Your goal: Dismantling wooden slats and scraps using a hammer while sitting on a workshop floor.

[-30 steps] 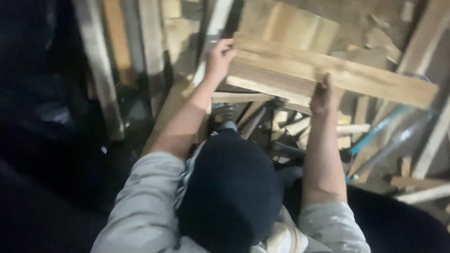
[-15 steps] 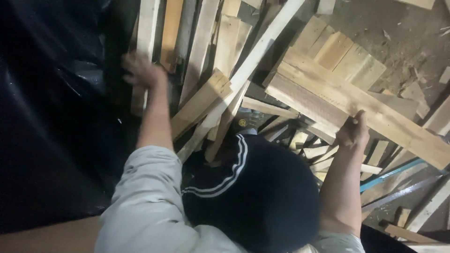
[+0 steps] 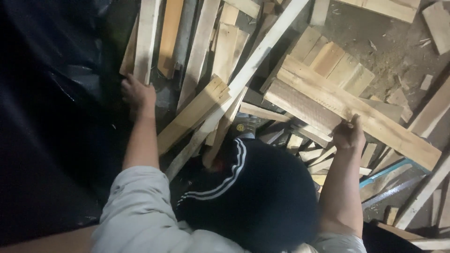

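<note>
The left hand point(image 3: 137, 93) gripped the lower end of a pale upright plank point(image 3: 146, 37) beside black sheeting point(image 3: 51, 117). The right hand point(image 3: 348, 135) clasped the edge of a broad board point(image 3: 356, 110) lying across a pile of scrap timber point(image 3: 225, 84), above a dark striped cap point(image 3: 253, 192).

A bare dirt floor point(image 3: 375, 47) is seen toward the upper right corner, strewn with wood chips and short offcuts point(image 3: 438, 28). The left edge is taken up by a dark, glossy black sheet point(image 3: 51, 117), possibly plastic, on which faint highlights are caught. Dim, warm light is cast from above, and the lower corners are left in deep shadow. No walls or windows can be made out.
</note>
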